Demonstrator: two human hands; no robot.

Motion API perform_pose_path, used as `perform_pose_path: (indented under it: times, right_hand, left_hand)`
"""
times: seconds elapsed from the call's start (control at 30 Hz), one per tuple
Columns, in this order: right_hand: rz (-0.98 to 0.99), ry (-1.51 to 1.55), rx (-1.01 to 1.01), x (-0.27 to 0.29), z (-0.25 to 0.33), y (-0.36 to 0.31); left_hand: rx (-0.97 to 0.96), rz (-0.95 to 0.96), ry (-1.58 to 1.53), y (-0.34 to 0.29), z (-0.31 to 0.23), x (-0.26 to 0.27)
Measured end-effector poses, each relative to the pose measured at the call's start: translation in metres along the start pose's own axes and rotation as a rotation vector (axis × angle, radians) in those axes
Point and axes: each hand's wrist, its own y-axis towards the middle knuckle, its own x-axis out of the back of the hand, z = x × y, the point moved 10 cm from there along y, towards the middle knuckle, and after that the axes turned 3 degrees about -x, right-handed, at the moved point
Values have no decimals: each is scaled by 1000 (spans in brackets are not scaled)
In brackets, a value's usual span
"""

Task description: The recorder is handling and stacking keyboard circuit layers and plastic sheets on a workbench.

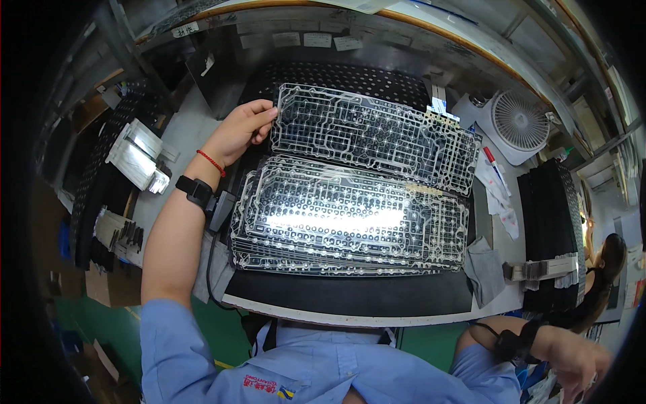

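Note:
My left hand point(247, 129) is closed, pinching the left edge of a clear keyboard membrane sheet point(373, 131) printed with pale circuit traces. That sheet lies tilted on the far part of the bench over a dark, perforated surface. Just nearer to me is a stack of similar membrane sheets point(336, 219), slightly fanned, with a bright glare across the top one. At the lower right, away from the sheets and beyond the bench's front edge, my right hand point(572, 358) hangs with its fingers loosely apart and pointing down. I see nothing in it.
A white round fan point(518, 124) stands at the back right, beside a red marker point(489, 155) and a white cloth. Black stacked panels point(552, 229) line the right side, with a grey cloth point(486, 271) nearby. Metal-clad bundles point(138, 153) sit at left; a shelf edge crosses above.

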Motion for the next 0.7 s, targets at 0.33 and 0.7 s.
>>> perform_pose_path:
  times: [0.33,0.7]
  right_hand:
    - [-1485,-586,-1223,253,-93,-229]
    - [-1280,-811,-912,261,-81,-229]
  left_hand:
    - [-9,-5,-48,6,-1,-5]
    - [-85,-13,-313,6,-7,2]
